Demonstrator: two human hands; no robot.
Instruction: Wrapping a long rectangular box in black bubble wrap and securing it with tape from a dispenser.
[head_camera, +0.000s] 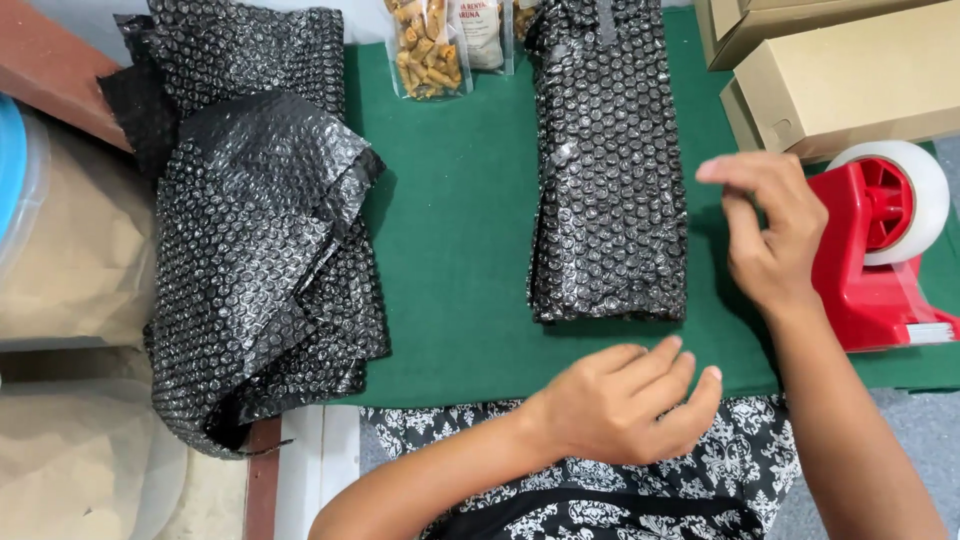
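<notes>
My right hand (768, 232) hangs above the green mat (455, 260), fingers loosely curled with the thumb and forefinger drawn near each other; I can't tell whether anything thin sits between them, and nothing else is in it. It is just right of the wrapped black bubble-wrap parcel (610, 165) and just left of the red tape dispenser (872, 255), whose white roll faces my knuckles. The gap between parcel and dispenser is narrow, and my hand fills most of it.

My left hand (625, 400) rests low at the mat's near edge, fingers half curled, holding nothing, its fingertips pointing right. The parcel's near end lies a little beyond it, with a strip of bare green between.

The parcel lies lengthwise, its far end reaching the mat's back edge, where clear snack bags (430, 45) stand beside it. Left of the parcel a broad lane of open mat runs front to back. Beyond that lane a loose heap of black bubble wrap (260, 230) spills over the mat's left edge. Cardboard boxes (850, 70) crowd the far right corner behind the dispenser.
</notes>
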